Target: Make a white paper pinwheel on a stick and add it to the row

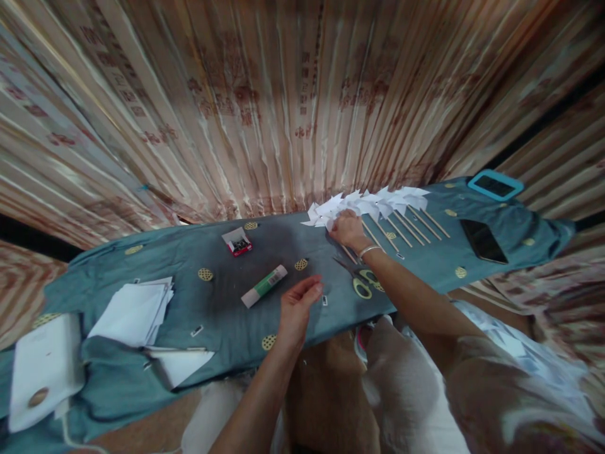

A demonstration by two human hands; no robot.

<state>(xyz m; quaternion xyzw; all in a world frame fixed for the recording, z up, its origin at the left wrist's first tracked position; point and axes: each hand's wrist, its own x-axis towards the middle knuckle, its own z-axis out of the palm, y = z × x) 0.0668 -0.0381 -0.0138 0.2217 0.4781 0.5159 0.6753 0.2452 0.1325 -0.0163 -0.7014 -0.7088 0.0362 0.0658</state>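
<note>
A row of white paper pinwheels (385, 200) on thin wooden sticks (413, 228) lies overlapping along the far edge of the cloth-covered table. My right hand (348, 228) is closed on the leftmost pinwheel (322, 211), its fingers curled over the paper and partly hiding it. Nearer the front edge, my left hand (300, 299) hovers with nothing visible in it, thumb and forefinger stretched loosely forward. To its left lies a glue stick (265, 285) with a green label. Scissors (362, 284) with yellow-green handles rest below my right wrist.
A small red box (237, 242) of dark pins stands open. White paper sheets (135, 309) are stacked at left, near a white device (46, 372) with a cable. At right lie a black phone (483, 241) and a blue-framed object (495, 185). A curtain (265, 113) hangs behind.
</note>
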